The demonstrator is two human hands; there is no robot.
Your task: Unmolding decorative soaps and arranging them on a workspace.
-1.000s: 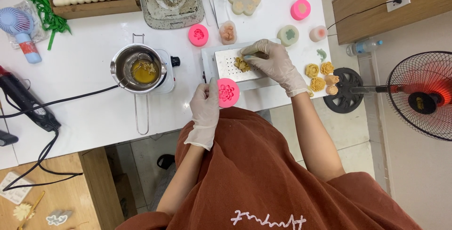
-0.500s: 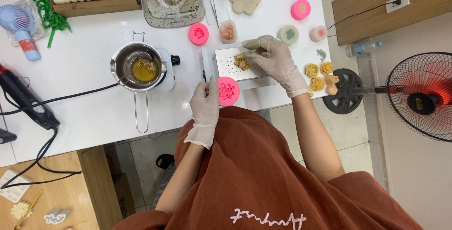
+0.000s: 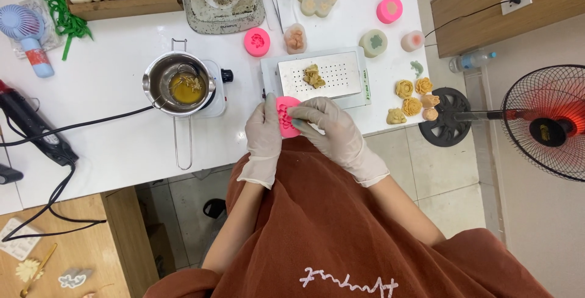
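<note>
Both gloved hands hold a pink silicone mould (image 3: 285, 117) at the table's near edge. My left hand (image 3: 263, 136) grips its left side, and my right hand (image 3: 332, 133) pinches its right side with the fingertips. Just beyond them lies a white perforated tray (image 3: 353, 75) with a small heap of yellowish wax pieces (image 3: 314, 76) on it. A steel pot (image 3: 178, 83) of melted amber wax sits on a small white hotplate to the left.
Several yellow flower-shaped wax pieces (image 3: 413, 98) lie near the table's right edge. Other pink moulds (image 3: 257, 41) and finished candles stand farther back. A black cable (image 3: 73, 127) crosses the white table. A standing fan (image 3: 542, 121) is on the right.
My right hand left the wax pieces on the perforated tray and came back to the pink mould. Now both hands hold the mould near my body.
</note>
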